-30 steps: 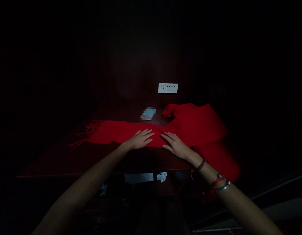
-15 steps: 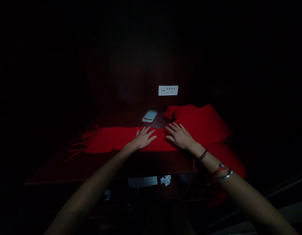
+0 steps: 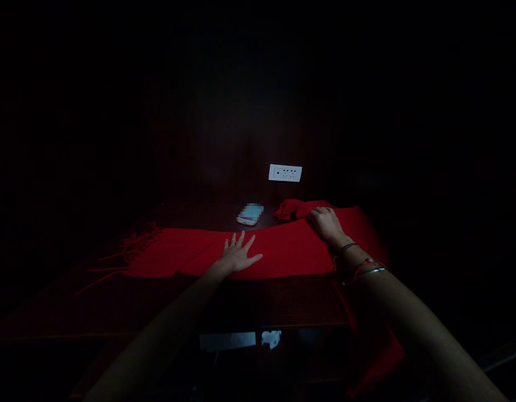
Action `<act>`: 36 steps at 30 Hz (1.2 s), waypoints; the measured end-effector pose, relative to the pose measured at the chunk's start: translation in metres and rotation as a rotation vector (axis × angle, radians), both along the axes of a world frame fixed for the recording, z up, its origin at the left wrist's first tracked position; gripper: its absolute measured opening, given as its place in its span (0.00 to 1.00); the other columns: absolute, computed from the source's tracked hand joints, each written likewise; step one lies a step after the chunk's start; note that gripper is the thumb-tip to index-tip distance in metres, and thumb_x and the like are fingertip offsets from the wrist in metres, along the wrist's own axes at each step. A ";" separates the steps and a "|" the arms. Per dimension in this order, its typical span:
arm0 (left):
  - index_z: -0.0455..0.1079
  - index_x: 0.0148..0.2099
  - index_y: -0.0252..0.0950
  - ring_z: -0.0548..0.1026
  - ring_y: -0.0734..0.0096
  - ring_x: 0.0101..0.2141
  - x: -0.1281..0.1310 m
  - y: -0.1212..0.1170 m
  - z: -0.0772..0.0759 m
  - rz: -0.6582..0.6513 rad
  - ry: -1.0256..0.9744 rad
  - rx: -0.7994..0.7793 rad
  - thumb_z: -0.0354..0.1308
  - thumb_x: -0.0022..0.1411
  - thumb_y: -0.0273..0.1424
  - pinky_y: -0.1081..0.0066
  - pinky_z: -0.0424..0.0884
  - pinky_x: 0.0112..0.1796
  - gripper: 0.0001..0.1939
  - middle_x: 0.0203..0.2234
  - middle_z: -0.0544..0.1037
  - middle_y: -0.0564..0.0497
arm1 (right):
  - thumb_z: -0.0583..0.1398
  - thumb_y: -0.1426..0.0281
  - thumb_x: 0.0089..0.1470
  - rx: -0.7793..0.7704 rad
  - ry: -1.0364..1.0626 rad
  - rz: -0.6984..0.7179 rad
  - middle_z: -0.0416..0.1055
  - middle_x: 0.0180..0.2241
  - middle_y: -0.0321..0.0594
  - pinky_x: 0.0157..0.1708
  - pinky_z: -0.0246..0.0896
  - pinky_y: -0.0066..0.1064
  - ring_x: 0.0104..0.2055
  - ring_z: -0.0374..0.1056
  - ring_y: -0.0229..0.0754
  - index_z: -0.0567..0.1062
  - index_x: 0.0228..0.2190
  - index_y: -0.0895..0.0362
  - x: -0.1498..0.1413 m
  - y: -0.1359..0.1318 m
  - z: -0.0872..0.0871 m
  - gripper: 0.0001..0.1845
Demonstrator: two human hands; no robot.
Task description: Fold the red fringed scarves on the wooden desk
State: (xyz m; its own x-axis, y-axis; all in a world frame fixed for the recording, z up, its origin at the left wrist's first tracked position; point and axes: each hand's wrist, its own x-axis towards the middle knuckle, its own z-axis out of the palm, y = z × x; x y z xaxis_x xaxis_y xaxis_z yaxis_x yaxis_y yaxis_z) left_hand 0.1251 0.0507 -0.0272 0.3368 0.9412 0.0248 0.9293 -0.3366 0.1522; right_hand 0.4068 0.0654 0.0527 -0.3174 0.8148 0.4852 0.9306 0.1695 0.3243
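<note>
A long red scarf [image 3: 186,257] with fringe at its left end lies spread across a dark wooden table [image 3: 157,301]; its right part hangs over the table's right edge. My left hand [image 3: 238,255] lies flat on the scarf near the middle, fingers spread and open. My right hand [image 3: 325,222] rests further back and to the right on the scarf's far edge, fingers curled down onto the cloth beside a bunched fold [image 3: 289,207]. Bracelets and a bangle sit on my right wrist.
A phone [image 3: 250,215] lies on the table behind the scarf. A white wall socket [image 3: 285,173] is on the dark back wall. Crumpled white paper [image 3: 270,338] and a pale sheet lie on the floor under the table's front edge. The surroundings are very dark.
My right hand has moved away from the left one, back and to the right along the scarf, and its fingers have curled. The scarf looks flatter. The view has tilted slightly.
</note>
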 end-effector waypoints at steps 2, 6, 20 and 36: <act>0.37 0.60 0.45 0.38 0.43 0.54 0.000 0.000 0.000 0.039 0.011 -0.019 0.34 0.46 0.60 0.47 0.42 0.48 0.43 0.58 0.35 0.45 | 0.45 0.67 0.54 0.011 0.008 -0.014 0.66 0.32 0.46 0.39 0.46 0.32 0.36 0.59 0.42 0.70 0.31 0.60 0.002 0.001 -0.002 0.17; 0.37 0.60 0.45 0.38 0.43 0.54 -0.002 0.002 -0.001 0.062 0.003 -0.026 0.34 0.45 0.61 0.46 0.41 0.48 0.44 0.58 0.37 0.46 | 0.44 0.68 0.54 0.043 0.013 0.015 0.65 0.32 0.46 0.38 0.47 0.32 0.36 0.57 0.43 0.70 0.32 0.61 0.003 0.000 -0.008 0.17; 0.41 0.59 0.44 0.37 0.47 0.55 -0.089 -0.003 0.017 0.265 0.019 0.173 0.32 0.53 0.55 0.48 0.42 0.49 0.35 0.58 0.40 0.47 | 0.42 0.62 0.55 -0.150 0.231 0.426 0.56 0.50 0.46 0.52 0.38 0.43 0.52 0.48 0.45 0.60 0.48 0.58 -0.125 -0.043 -0.020 0.23; 0.49 0.57 0.40 0.50 0.66 0.54 -0.193 0.003 0.009 0.227 0.085 0.108 0.36 0.58 0.44 0.64 0.48 0.51 0.27 0.56 0.51 0.48 | 0.39 0.52 0.52 -0.595 0.210 0.455 0.45 0.56 0.42 0.51 0.37 0.49 0.57 0.40 0.46 0.51 0.54 0.51 -0.152 -0.043 -0.073 0.30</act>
